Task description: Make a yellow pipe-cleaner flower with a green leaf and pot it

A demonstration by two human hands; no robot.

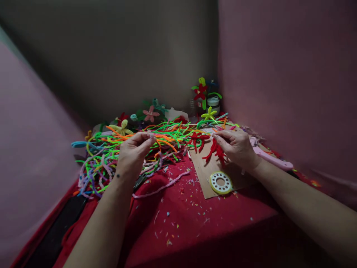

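Observation:
My left hand (132,153) is closed in a pinch above a heap of colourful pipe cleaners (170,139). A small pale bit shows at its fingertips, too small to name. My right hand (237,146) also pinches, thumb against fingers, over a brown board (202,167). What it holds is too small to make out. Just below its fingertips, red fuzzy pipe-cleaner pieces (216,152) lie on the board, with another red piece (196,140) to their left. A yellow-rimmed white spool (221,182) rests at the board's front edge.
Pipe-cleaner flowers, among them a pink one (150,114) and a yellow one (209,113), stand at the back beside a lidded jar (213,105). A pink-handled tool (273,158) lies right. Fuzzy scraps and a pink pipe cleaner (161,189) dot the red cloth (195,230).

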